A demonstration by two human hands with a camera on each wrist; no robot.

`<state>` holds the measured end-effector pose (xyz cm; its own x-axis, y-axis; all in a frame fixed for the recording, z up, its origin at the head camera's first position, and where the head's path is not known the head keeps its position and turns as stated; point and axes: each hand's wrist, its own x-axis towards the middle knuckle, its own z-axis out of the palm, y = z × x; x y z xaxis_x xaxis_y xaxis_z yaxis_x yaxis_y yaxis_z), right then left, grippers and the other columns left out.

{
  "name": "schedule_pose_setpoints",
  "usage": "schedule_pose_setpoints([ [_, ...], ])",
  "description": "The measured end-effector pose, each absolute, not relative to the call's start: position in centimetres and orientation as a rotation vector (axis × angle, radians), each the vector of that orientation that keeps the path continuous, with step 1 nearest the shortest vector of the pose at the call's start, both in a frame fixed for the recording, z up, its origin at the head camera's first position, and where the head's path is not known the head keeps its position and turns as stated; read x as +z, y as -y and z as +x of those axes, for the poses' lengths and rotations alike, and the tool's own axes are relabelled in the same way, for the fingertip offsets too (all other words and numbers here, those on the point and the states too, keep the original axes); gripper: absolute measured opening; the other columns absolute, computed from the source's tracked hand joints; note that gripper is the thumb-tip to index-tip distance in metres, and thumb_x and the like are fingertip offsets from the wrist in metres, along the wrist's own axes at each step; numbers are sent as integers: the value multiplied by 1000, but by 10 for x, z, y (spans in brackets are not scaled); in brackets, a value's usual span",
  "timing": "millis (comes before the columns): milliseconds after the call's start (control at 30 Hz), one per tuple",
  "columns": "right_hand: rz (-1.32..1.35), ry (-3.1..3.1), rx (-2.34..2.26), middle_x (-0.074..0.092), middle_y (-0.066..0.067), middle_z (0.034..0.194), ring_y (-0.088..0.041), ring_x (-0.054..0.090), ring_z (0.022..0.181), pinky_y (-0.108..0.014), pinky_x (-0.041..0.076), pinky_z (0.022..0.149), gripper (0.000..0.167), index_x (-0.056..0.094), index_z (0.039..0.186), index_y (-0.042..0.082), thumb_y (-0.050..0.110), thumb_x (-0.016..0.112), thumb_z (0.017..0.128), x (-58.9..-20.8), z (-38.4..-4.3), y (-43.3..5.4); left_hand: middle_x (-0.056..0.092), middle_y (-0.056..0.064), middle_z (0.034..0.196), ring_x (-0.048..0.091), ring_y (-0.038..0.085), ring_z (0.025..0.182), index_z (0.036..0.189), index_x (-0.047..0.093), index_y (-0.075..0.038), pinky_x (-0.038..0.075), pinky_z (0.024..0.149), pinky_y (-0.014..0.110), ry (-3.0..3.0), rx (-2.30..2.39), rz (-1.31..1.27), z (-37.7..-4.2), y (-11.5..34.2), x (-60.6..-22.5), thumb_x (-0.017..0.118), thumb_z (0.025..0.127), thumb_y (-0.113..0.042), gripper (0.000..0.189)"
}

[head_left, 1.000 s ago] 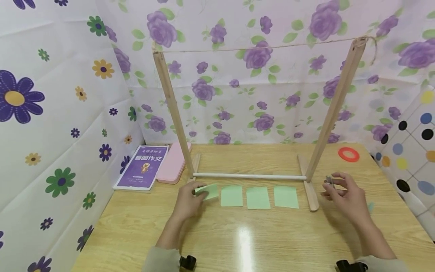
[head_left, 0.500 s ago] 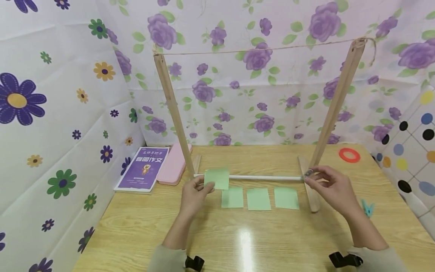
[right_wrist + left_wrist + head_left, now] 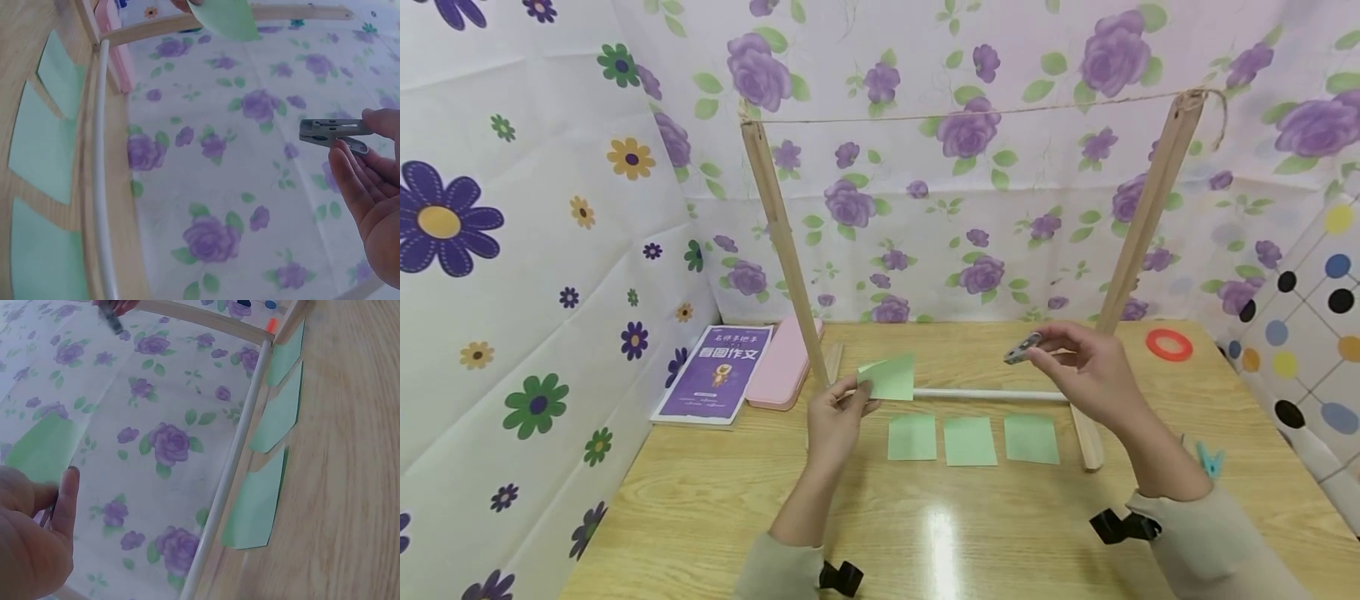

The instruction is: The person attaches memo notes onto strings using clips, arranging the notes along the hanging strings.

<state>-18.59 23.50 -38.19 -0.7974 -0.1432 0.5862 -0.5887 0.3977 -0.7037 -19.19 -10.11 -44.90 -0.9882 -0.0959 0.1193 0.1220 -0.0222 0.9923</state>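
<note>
My left hand (image 3: 837,417) pinches a light green sticky note (image 3: 891,379), raised above the table by the frame's left post. A small dark bit (image 3: 52,501) shows between its fingers in the left wrist view, too hidden to name. My right hand (image 3: 1086,367) holds a grey clothespin (image 3: 334,131) between thumb and fingers, in the air near the right post. Three more green sticky notes, the left one (image 3: 912,437), the middle one (image 3: 970,442) and the right one (image 3: 1032,439), lie in a row before the white rod (image 3: 985,394). Over them a twine string (image 3: 970,109) spans the posts.
The wooden frame's left post (image 3: 786,250) and right post (image 3: 1150,217) stand upright. A purple book (image 3: 715,371) and a pink case (image 3: 781,371) lie left. On the right are a red ring (image 3: 1168,345) and a teal clothespin (image 3: 1210,460).
My left hand has lifted the sticky note off the table, up and slightly right. My right hand has carried the grey clothespin leftward and up, past the right post.
</note>
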Motion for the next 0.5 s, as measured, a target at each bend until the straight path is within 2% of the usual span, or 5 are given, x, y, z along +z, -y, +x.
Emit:
schedule_pose_setpoints([
  [100, 693, 2189, 1344, 72, -11, 94, -3, 68, 83, -15, 60, 72, 26, 71, 111, -3, -11, 74, 86, -373, -189, -226, 66, 16, 113, 74, 17, 81, 119, 68, 6, 62, 83, 27, 2077, -2121, -27, -191, 99, -444, 67, 97, -2, 23],
  [300, 759, 2111, 1311, 72, -13, 91, -4, 67, 82, -13, 58, 70, 26, 74, 105, 0, -15, 74, 84, -354, -196, -213, 68, 16, 108, 74, 17, 81, 116, 69, 5, 63, 83, 29, 2010, -2185, 25, -191, 96, -434, 75, 93, -7, 27],
  [500, 811, 2123, 1324, 74, -11, 96, -5, 68, 88, -17, 61, 75, 20, 72, 107, -4, -10, 73, 88, -333, -202, -204, 65, 14, 113, 73, 12, 80, 113, 68, 8, 61, 86, 28, 1947, -2164, 35, -197, 99, -421, 69, 96, 0, 20],
])
